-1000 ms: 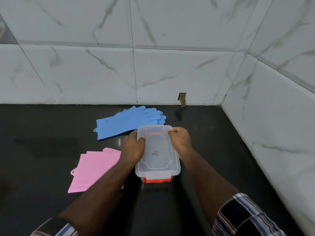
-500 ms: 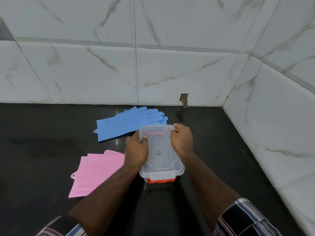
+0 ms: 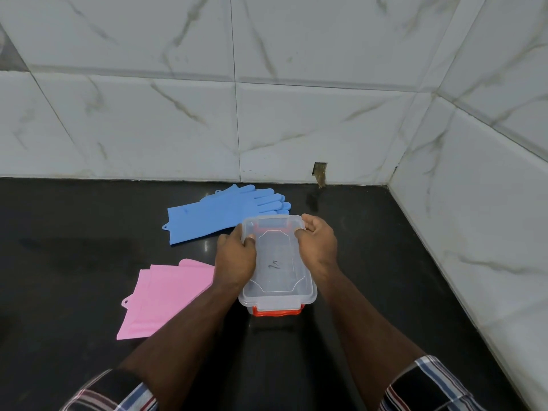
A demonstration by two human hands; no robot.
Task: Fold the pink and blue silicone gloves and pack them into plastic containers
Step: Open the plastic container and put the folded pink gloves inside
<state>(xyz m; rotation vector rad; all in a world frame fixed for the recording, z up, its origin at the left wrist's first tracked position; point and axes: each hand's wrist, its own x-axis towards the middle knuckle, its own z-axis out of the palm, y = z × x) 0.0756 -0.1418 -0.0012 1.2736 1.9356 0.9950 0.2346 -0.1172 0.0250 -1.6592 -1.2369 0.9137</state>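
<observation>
A clear plastic container (image 3: 277,271) with orange clips sits on the black counter in the middle. My left hand (image 3: 235,256) grips its left rim near the far corner, thumb over the lid edge. My right hand (image 3: 318,247) grips the right rim at the far corner. The blue silicone gloves (image 3: 219,212) lie flat just behind the container, fingers pointing right. The pink gloves (image 3: 166,295) lie flat to the left, partly hidden under my left forearm.
The black counter (image 3: 74,262) ends at white marble-tiled walls at the back (image 3: 178,129) and on the right (image 3: 474,232). A small dark notch (image 3: 319,170) sits at the foot of the back wall.
Both hands have kept their hold on the container's far corners. The container looks slightly raised at its far end; little else has moved.
</observation>
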